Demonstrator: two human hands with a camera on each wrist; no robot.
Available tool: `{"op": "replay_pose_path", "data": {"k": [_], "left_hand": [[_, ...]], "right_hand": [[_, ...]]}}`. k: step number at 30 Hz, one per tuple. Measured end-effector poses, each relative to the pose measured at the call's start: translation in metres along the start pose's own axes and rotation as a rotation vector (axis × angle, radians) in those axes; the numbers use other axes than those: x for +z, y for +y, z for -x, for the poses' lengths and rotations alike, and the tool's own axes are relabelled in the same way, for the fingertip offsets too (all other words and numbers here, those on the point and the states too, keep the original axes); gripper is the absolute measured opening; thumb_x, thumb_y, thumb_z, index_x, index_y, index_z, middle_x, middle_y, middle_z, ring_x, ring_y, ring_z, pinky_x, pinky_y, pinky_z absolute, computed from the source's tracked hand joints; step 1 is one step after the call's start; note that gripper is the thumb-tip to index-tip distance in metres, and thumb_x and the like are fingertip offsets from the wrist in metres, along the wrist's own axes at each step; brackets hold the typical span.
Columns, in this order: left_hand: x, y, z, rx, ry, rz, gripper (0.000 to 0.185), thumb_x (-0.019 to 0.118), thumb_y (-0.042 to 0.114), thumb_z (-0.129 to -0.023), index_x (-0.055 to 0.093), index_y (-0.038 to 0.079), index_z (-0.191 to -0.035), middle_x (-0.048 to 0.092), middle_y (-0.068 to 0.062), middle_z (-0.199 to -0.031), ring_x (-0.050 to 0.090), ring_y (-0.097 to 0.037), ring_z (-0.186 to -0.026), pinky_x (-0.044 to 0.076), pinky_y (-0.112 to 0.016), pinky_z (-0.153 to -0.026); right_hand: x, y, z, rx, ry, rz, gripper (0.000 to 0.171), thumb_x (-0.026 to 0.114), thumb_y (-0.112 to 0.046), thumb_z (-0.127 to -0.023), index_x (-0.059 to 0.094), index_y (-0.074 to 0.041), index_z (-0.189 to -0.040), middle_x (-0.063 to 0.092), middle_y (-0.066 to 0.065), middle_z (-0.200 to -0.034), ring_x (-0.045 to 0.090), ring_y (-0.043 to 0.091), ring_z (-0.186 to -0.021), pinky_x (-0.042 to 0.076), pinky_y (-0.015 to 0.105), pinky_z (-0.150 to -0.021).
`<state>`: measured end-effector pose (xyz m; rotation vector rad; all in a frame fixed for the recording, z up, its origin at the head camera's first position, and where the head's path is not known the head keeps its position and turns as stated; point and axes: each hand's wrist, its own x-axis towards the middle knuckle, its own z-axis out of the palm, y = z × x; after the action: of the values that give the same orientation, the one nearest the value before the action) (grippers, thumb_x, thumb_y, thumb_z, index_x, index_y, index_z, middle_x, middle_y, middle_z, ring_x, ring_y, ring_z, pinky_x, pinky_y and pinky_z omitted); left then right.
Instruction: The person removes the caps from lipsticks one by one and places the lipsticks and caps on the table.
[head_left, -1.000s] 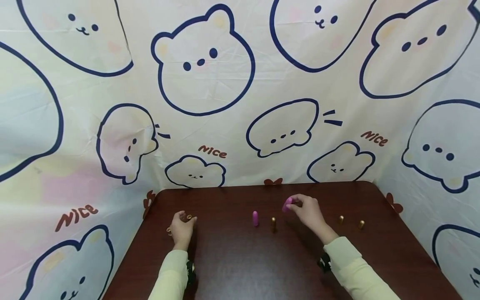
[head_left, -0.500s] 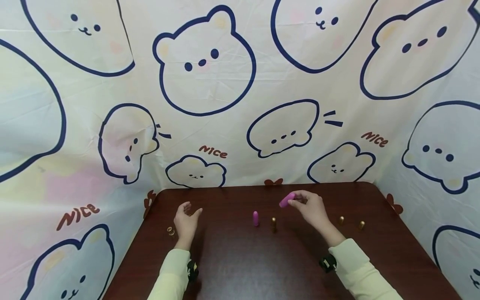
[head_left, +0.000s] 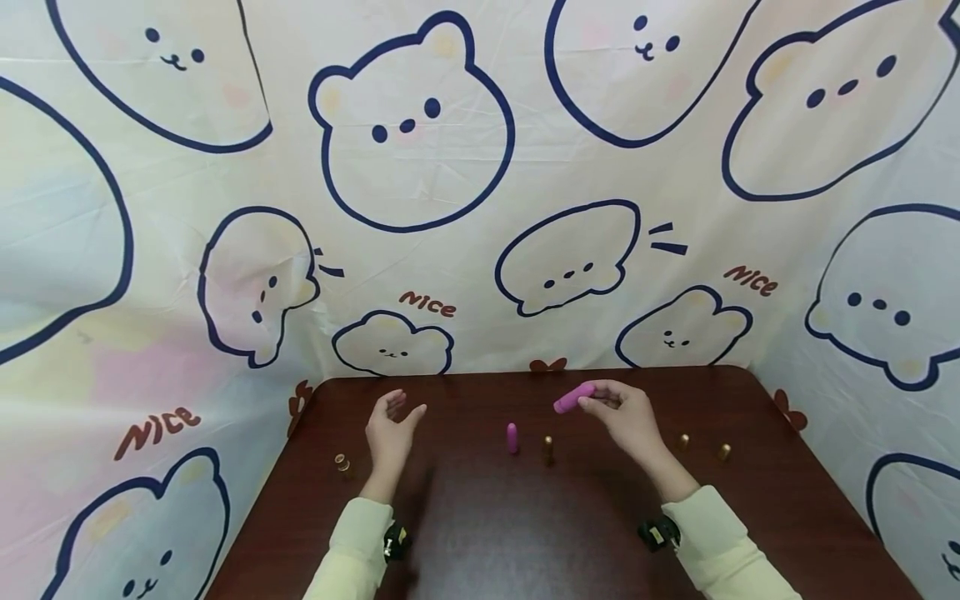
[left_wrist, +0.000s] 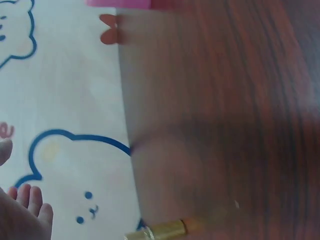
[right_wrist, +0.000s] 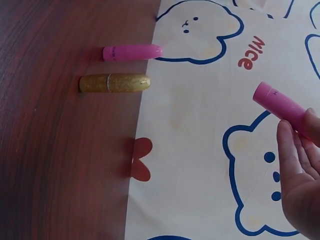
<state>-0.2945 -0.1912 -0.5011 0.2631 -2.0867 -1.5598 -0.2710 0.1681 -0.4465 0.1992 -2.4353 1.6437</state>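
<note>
Pinched in my right hand (head_left: 626, 417) is a pink lipstick-shaped tube (head_left: 573, 398), held tilted above the far part of the table. The right wrist view shows the thumb and fingers on one end of this pink tube (right_wrist: 280, 104). My left hand (head_left: 390, 437) is raised with its thumb apart from its fingers and nothing visible in it. Below its fingers (left_wrist: 35, 200) a gold tube (left_wrist: 165, 230) appears in the left wrist view. Between the hands stand another pink tube (head_left: 512, 438) and a gold tube (head_left: 548, 451), upright side by side.
A small gold piece (head_left: 342, 463) with a ring-like top stands at the left of the dark brown table (head_left: 487, 517). Two more gold pieces (head_left: 684, 442) stand on the right side. A cartoon-printed cloth (head_left: 420, 258) hangs behind and around the table.
My left hand has lifted off the gold pieces at the left and moved right, its fingers spreading. The pink tube in my right hand has tipped from near upright to a slant.
</note>
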Motion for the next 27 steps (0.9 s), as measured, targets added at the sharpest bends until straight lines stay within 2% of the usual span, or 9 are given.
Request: {"op": "replay_pose_path", "data": {"k": [4, 8, 10, 16, 23, 27], "left_hand": [[0.006, 0.013, 0.006, 0.011, -0.031, 0.064, 0.046, 0.081, 0.009, -0.08, 0.06, -0.002, -0.119, 0.063, -0.021, -0.117, 0.058, -0.033, -0.112, 0.043, -0.047, -0.099], [0.012, 0.025, 0.011, 0.028, -0.06, 0.114, 0.046, 0.081, 0.011, -0.08, 0.061, -0.001, -0.119, 0.064, -0.019, -0.116, 0.059, -0.032, -0.111, 0.043, -0.045, -0.099], [0.014, 0.029, 0.014, 0.036, -0.071, 0.143, 0.045, 0.081, 0.01, -0.079, 0.061, -0.001, -0.118, 0.065, -0.018, -0.115, 0.06, -0.032, -0.111, 0.044, -0.046, -0.099], [0.02, 0.045, 0.02, 0.054, -0.136, 0.25, 0.045, 0.079, 0.004, -0.081, 0.059, -0.006, -0.12, 0.064, -0.022, -0.116, 0.06, -0.035, -0.111, 0.042, -0.049, -0.1], [0.019, 0.079, 0.034, 0.058, -0.219, 0.394, 0.041, 0.074, -0.005, -0.082, 0.056, -0.014, -0.118, 0.064, -0.025, -0.114, 0.058, -0.042, -0.111, 0.044, -0.048, -0.098], [0.028, 0.074, 0.037, 0.045, -0.245, 0.481, 0.038, 0.074, -0.004, -0.083, 0.058, -0.012, -0.117, 0.066, -0.02, -0.112, 0.061, -0.035, -0.11, 0.049, -0.034, -0.093]], "right_hand": [[-0.001, -0.005, 0.002, 0.04, -0.005, -0.115, 0.033, 0.073, -0.023, -0.088, 0.067, 0.0, -0.112, 0.07, 0.013, -0.1, 0.069, 0.023, -0.089, 0.053, 0.023, -0.078], [0.0, -0.008, 0.004, 0.069, 0.003, -0.229, 0.036, 0.073, -0.02, -0.088, 0.064, 0.004, -0.114, 0.068, 0.017, -0.101, 0.069, 0.033, -0.094, 0.054, 0.029, -0.081], [0.0, -0.009, 0.005, 0.078, 0.01, -0.276, 0.036, 0.072, -0.018, -0.089, 0.063, 0.006, -0.115, 0.068, 0.017, -0.101, 0.069, 0.033, -0.093, 0.054, 0.031, -0.081], [0.005, -0.012, 0.007, 0.099, 0.018, -0.358, 0.035, 0.071, -0.014, -0.09, 0.062, 0.008, -0.116, 0.067, 0.015, -0.1, 0.07, 0.02, -0.088, 0.054, 0.031, -0.08], [0.01, -0.019, 0.01, 0.114, 0.013, -0.46, 0.038, 0.071, -0.017, -0.09, 0.061, 0.006, -0.119, 0.067, 0.013, -0.102, 0.07, 0.021, -0.091, 0.054, 0.033, -0.083], [0.015, -0.022, 0.012, 0.117, 0.0, -0.523, 0.038, 0.071, -0.015, -0.09, 0.059, 0.007, -0.12, 0.068, 0.01, -0.102, 0.069, 0.021, -0.093, 0.053, 0.034, -0.084]]}}
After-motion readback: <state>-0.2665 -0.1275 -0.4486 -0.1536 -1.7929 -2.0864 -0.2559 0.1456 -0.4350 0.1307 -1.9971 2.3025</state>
